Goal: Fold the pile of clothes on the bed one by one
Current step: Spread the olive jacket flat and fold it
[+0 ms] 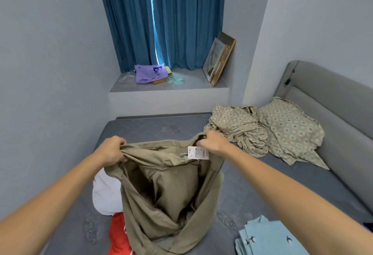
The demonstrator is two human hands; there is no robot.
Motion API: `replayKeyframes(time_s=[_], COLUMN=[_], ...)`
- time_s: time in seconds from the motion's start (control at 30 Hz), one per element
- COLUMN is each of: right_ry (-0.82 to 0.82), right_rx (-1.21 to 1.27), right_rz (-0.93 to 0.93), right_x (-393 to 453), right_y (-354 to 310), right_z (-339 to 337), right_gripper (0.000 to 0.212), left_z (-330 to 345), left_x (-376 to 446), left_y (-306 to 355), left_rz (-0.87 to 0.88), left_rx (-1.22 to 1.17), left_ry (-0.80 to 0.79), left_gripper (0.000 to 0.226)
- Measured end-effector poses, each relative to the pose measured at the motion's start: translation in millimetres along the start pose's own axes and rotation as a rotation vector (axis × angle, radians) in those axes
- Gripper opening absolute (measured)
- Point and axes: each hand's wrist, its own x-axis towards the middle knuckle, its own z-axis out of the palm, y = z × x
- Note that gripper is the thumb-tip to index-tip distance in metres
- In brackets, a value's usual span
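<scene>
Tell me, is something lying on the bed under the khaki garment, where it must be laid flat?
Yes. A white garment and a red garment lie beneath the khaki garment, toward its left side.

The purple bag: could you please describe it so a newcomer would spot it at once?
Look to the blue curtain at the far wall, then down to the grey ledge below it. The purple bag lies at its left, the only purple thing there, with dark lettering.

Both bare arms stretched forward and apart. Left hand fisted, knuckles up, gripping a bunched edge; right hand likewise clenched on the opposite edge, slightly farther out.
</scene>
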Motion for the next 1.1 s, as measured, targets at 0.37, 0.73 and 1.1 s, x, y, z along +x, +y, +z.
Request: replayKeyframes(time_s=[0.37, 0.73, 1.1], right_ry=[-0.095, 0.007, 0.002], right_rx=[-0.174, 0.151, -0.118], right_rz=[-0.019, -0.022, 0.007], right_x=[18, 18, 13], right_y=[14, -2, 21], right_z=[3, -7, -13], right_gripper=[0.036, 0.04, 0.032], left_z=[-5, -27, -25], left_x=[-8, -4, -15], left_y=[-1, -21, -34], left_rz=[-0.047, -0.155, -0.252], left_rx=[0.018, 0.263, -0.504], left_ry=[0.019, -0.21, 0.05], left_gripper=[0.041, 0.044, 0.017])
